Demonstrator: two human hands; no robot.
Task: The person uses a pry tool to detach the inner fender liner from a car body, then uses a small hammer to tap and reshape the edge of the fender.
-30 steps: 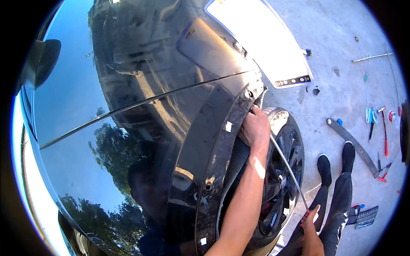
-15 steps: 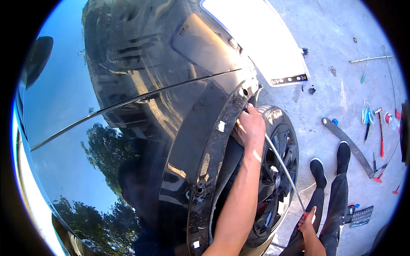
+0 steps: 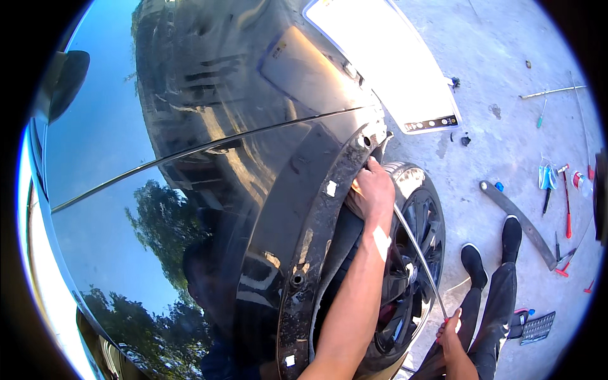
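Observation:
My left hand (image 3: 372, 192) reaches up into the wheel arch of a glossy black car (image 3: 209, 158), its fingers curled around the inner edge of the bare black arch flange (image 3: 316, 234) near the top. Low on the right, my right hand (image 3: 451, 334) is shut on the red-handled end of a long thin metal rod (image 3: 419, 258). The rod slants up past the black wheel (image 3: 418, 215) toward my left hand. My legs and black shoes (image 3: 491, 253) stand beside the wheel.
A white car panel (image 3: 386, 57) lies on the concrete ahead. A long dark trim strip (image 3: 519, 221), screwdrivers and small tools (image 3: 563, 190), a thin rod (image 3: 551, 92) and a bit set (image 3: 537, 327) are scattered on the ground to the right.
My view has shifted slightly along the car's side. Both hands stay where they were, the left at the arch edge, the right on the rod.

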